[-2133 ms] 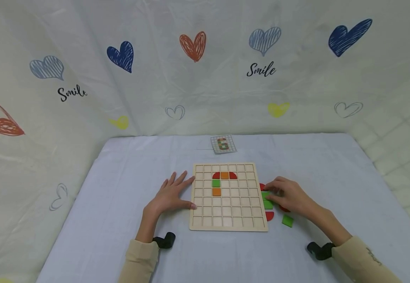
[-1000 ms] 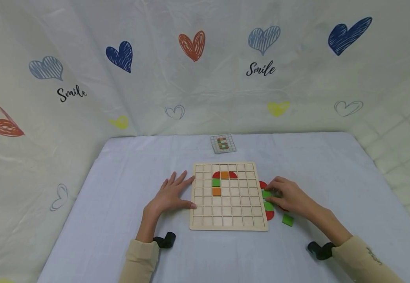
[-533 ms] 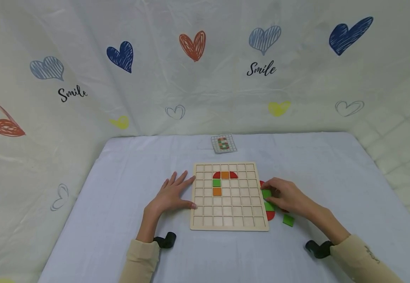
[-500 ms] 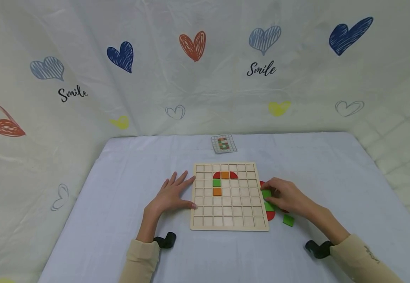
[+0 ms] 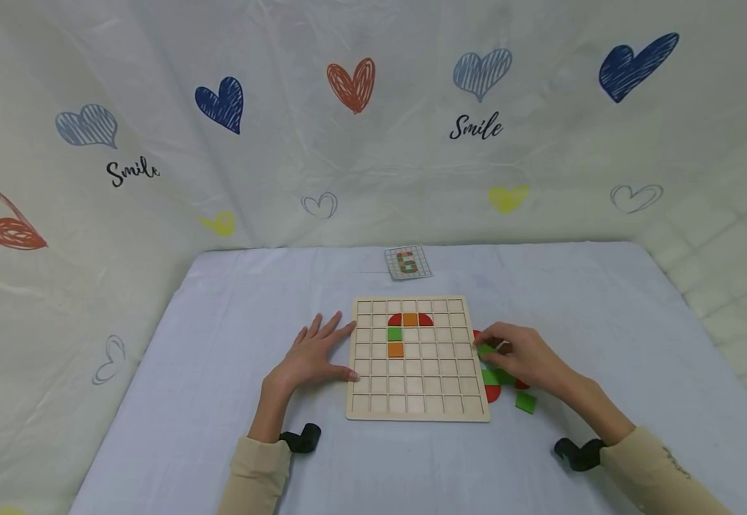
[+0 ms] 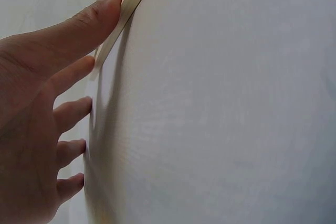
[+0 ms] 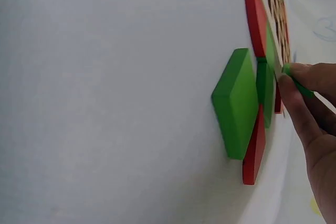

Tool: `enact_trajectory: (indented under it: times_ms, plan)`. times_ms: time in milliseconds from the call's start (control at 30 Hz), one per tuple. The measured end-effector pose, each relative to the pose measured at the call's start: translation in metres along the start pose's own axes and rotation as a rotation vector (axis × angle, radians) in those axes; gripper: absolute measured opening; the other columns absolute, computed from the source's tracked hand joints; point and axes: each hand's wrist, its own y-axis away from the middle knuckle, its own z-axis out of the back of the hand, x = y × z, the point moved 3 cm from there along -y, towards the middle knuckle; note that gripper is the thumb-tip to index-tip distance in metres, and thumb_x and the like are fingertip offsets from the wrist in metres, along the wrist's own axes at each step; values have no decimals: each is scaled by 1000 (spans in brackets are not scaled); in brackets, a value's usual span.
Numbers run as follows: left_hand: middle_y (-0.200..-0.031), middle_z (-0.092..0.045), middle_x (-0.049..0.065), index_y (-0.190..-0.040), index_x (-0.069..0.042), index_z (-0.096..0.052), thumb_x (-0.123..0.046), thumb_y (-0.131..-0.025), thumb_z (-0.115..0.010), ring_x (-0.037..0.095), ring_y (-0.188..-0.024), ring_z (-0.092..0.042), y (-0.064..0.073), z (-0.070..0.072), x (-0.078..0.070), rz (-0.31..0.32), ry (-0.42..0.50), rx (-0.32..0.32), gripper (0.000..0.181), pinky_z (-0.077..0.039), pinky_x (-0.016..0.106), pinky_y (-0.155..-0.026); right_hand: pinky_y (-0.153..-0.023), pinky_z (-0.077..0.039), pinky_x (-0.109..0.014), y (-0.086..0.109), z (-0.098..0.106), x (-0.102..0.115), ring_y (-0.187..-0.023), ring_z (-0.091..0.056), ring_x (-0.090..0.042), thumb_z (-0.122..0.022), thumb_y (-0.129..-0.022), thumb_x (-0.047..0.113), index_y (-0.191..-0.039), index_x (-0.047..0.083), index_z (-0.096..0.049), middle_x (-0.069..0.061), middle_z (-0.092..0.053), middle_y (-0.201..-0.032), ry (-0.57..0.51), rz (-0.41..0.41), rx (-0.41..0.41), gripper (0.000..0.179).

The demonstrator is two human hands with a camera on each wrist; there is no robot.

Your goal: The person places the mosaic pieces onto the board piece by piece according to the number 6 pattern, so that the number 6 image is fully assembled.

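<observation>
A wooden grid board point(image 5: 438, 368) lies mid-table, with red, orange and green tiles set in some of its upper squares. My left hand point(image 5: 312, 357) rests at its left edge, fingers spread, the thumb touching the frame in the left wrist view. Beside the right edge, my right hand point(image 5: 531, 355) pinches a green square tile point(image 7: 301, 86) between thumb and fingers, tilted near the rim. Below that hand lie a loose green tile point(image 5: 525, 403), a red rounded tile point(image 5: 492, 393) and another green one point(image 5: 491, 377).
A small printed card point(image 5: 408, 263) with a coloured grid pattern lies behind the board. One red tile point(image 5: 523, 385) is partly covered by the right hand. A white cloth point(image 5: 406, 465) covers the table, and a heart-printed curtain point(image 5: 399, 157) hangs behind it.
My right hand has shifted slightly left and tipped up the green tile, uncovering more green and red tiles beneath it. The left hand and the board stay put.
</observation>
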Motion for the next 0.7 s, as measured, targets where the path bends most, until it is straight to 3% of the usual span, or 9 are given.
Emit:
enact_trajectory:
  times_ms: [300,700]
  plan:
    - [-173,-17,5,-162,-27,-36,-54,-79,-85,40,-160,-1,-1,-1,1,6,-7,1,100,-7,62,-127,-85,-63,-33,-3,-2,3,-99,-69,-22,-80,-87,3,-115,6,-73,-7,-73,-112,-110,-50,6,29]
    - [-173,-17,5,-162,-28,-35,-54,-79,-85,41,-160,-1,-1,-1,1,8,-8,-1,100,-7,62,-127,-83,-62,-30,-15,-11,9,-95,-72,-19,-80,-87,4,-119,3,-73,-8,-74,-112,-132,-68,28,33]
